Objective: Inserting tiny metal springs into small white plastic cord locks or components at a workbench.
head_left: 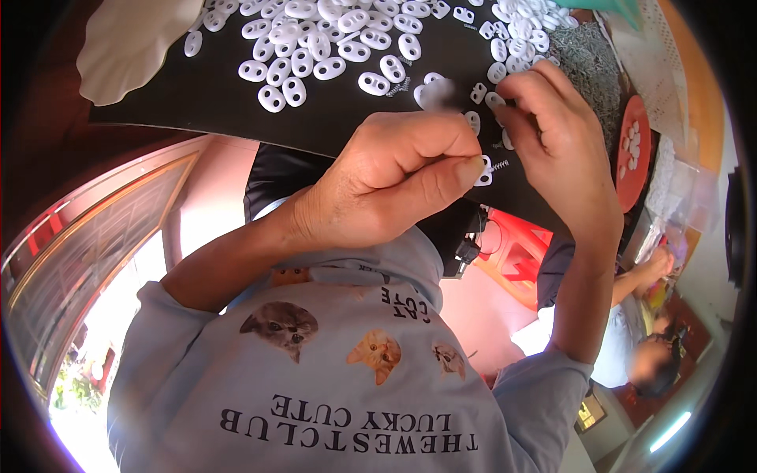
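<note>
My left hand (394, 177) is closed in front of my chest, thumb pressed against the curled forefinger; whatever lies between them is hidden. Just beyond its thumb tip shows a small white two-hole piece (486, 171), with a thin metal spring (498, 166) beside it. I cannot tell whether that piece is held or lies on the board. My right hand (561, 146) is bent over the board's right part. Its thumb and forefinger tips stand apart, with a white piece (494, 100) at them; contact cannot be made out.
White oval two-hole pieces (315, 43) are heaped on the black board (197, 87). Smaller white pieces (524, 35) and a heap of grey springs (587, 67) lie right. A red plate (633, 177), a scalloped white tray (130, 55) and a red stool (520, 248) surround it. Another person (619, 347) sits right.
</note>
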Tool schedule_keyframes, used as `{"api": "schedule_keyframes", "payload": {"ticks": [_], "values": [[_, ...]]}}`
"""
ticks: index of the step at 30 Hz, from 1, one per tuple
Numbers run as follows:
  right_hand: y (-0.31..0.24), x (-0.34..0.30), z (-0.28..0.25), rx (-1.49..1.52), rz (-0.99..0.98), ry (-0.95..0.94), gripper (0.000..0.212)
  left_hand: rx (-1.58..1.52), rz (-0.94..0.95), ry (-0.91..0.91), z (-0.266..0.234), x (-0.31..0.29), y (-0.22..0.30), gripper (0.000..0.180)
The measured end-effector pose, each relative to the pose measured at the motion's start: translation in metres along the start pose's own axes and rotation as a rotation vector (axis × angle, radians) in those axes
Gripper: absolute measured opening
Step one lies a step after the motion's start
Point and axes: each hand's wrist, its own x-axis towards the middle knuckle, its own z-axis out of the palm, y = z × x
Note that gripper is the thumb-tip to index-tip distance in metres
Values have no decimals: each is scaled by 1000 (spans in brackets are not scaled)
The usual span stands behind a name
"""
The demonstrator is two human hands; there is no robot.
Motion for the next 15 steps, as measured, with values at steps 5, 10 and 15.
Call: {"api": "schedule_keyframes", "payload": {"ticks": [5, 10, 15], "values": [[9, 4, -5, -76, -7, 22, 11, 16, -2, 2, 0, -1, 2, 11], [8, 14, 6, -135, -48, 39, 14, 33, -3, 4, 0, -1, 2, 11], [11, 22, 4, -119, -88, 65, 14, 14, -4, 6, 0, -1, 2, 11]]}}
